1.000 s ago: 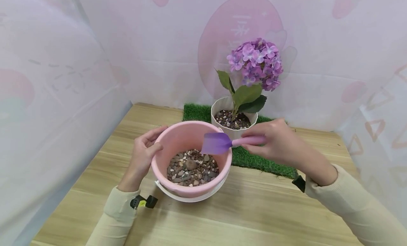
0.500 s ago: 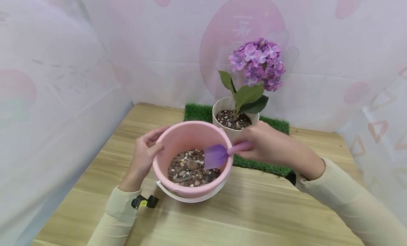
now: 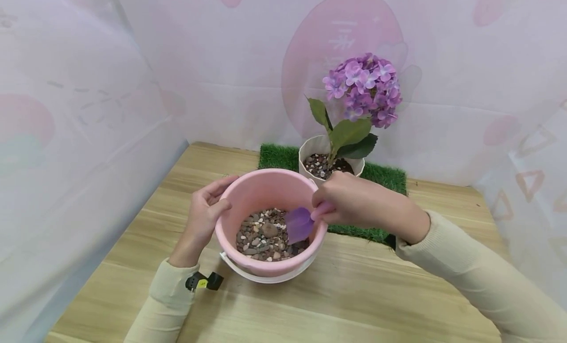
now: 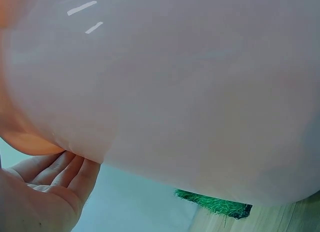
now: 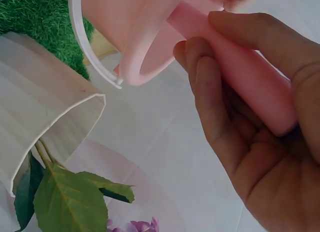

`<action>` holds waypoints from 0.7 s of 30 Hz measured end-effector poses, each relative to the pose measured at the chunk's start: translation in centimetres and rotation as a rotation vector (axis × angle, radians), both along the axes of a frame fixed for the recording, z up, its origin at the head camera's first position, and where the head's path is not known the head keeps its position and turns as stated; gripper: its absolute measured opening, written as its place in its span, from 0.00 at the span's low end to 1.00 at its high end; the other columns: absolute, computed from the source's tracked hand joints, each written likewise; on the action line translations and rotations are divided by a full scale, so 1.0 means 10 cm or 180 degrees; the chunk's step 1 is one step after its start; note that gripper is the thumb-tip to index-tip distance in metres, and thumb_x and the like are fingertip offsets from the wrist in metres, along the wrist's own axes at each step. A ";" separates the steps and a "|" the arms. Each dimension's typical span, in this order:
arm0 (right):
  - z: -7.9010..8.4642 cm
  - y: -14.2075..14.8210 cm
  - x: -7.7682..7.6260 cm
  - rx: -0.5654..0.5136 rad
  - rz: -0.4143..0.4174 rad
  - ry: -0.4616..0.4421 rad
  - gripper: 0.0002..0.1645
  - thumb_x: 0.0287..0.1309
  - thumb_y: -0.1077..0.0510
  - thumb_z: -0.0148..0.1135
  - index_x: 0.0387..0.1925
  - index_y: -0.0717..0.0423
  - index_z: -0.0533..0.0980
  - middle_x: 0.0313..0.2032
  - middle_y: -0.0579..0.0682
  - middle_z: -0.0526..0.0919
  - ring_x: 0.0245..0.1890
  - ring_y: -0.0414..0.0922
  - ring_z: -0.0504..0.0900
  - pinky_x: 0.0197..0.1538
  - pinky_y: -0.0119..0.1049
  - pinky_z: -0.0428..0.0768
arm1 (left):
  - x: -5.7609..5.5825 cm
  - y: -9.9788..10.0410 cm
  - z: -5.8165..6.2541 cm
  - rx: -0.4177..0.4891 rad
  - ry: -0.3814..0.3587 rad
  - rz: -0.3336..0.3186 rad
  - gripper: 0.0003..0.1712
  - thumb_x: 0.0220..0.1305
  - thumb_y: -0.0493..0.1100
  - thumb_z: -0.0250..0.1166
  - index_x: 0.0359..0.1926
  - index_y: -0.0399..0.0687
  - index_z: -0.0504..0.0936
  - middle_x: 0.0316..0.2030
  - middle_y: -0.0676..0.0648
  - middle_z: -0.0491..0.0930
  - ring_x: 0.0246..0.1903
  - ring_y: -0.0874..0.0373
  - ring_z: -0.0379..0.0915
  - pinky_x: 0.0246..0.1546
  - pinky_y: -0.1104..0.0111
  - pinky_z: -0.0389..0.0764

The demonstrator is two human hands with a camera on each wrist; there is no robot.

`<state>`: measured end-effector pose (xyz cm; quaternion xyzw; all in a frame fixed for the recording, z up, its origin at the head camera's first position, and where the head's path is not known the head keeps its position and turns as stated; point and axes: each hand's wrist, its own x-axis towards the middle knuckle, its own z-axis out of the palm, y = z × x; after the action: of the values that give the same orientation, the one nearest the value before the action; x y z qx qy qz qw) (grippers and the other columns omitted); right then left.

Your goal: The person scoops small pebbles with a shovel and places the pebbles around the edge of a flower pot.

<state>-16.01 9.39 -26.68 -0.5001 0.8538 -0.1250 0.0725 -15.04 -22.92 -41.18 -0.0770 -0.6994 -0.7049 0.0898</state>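
Inside the pail [image 3: 266,188], the scoop [image 3: 299,225] slants, blade at the stones [image 3: 261,239] — the right hand [image 3: 352,198] has its fingers closed round it. The left hand [image 3: 201,217] pinches the pail's edge. Backdrop [image 3: 221,107] characters [image 3: 343,40] — too blurred to read.

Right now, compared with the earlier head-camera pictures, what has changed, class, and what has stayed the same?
The right hand has moved leftward and lowered the purple shovel further into the pink bucket; whether it touches the stones is unclear. Nothing was newly gripped or let go. The left hand still holds the bucket; the potted flower stays put.
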 end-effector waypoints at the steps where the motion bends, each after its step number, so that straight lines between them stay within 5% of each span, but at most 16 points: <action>1: 0.00 -0.02 0.00 0.0042 0.0015 0.0009 0.11 0.61 0.60 0.74 0.24 0.51 0.83 0.21 0.38 0.82 0.22 0.29 0.75 0.29 0.25 0.80 | 0.00 0.00 0.00 0.0001 0.0008 0.0003 0.34 0.54 0.19 0.54 0.66 0.26 0.78 0.58 0.47 0.86 0.54 0.67 0.84 0.51 0.74 0.89; 10: -0.04 -0.18 -0.01 0.0392 -0.0076 -0.0050 0.20 0.54 0.66 0.73 0.15 0.47 0.73 0.16 0.37 0.65 0.18 0.34 0.63 0.23 0.25 0.68 | 0.00 0.01 0.00 -0.0047 -0.0014 0.0023 0.34 0.54 0.20 0.54 0.66 0.27 0.78 0.63 0.33 0.82 0.54 0.67 0.84 0.52 0.74 0.89; 15: -0.07 -0.24 -0.03 0.0450 -0.0048 -0.0128 0.18 0.50 0.65 0.75 0.15 0.47 0.76 0.15 0.36 0.69 0.18 0.34 0.65 0.23 0.26 0.71 | 0.00 0.02 0.01 -0.0043 -0.0022 0.0020 0.35 0.54 0.20 0.54 0.66 0.27 0.78 0.64 0.29 0.79 0.54 0.67 0.84 0.52 0.74 0.89; 21: -0.17 -0.30 -0.09 0.0413 0.0170 -0.0205 0.16 0.46 0.71 0.63 0.15 0.48 0.76 0.16 0.38 0.69 0.19 0.34 0.65 0.24 0.25 0.71 | 0.01 0.02 0.01 -0.0012 -0.0031 0.0033 0.35 0.54 0.20 0.54 0.66 0.26 0.77 0.64 0.31 0.80 0.54 0.67 0.84 0.52 0.74 0.89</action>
<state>-16.86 6.40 -28.34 -0.5126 0.8437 -0.0835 0.1355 -14.95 -22.70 -41.11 -0.0701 -0.7016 -0.7034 0.0899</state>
